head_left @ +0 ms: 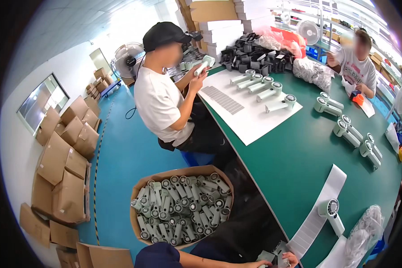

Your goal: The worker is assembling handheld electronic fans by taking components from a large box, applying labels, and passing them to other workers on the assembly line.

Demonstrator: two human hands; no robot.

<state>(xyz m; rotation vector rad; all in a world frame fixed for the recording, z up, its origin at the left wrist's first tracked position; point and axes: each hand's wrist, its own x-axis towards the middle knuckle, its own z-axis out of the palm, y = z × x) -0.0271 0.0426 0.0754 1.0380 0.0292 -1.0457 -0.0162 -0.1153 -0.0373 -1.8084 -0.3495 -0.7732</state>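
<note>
Right hand [289, 259] at the near edge of the desk [299, 165], fingers clenched on a small grey part [272, 257], kept low by the lap for close handling. Left hand out of view; only a forearm seen entering from the lower edge. Just beyond, on the desk's near edge: pale green handheld fan [331, 214] laid flat beside a white label strip [319, 210], both within reach. On the floor, off the desk's left edge: open carton of fan bodies [181, 207], positioned for easy picking.
</note>
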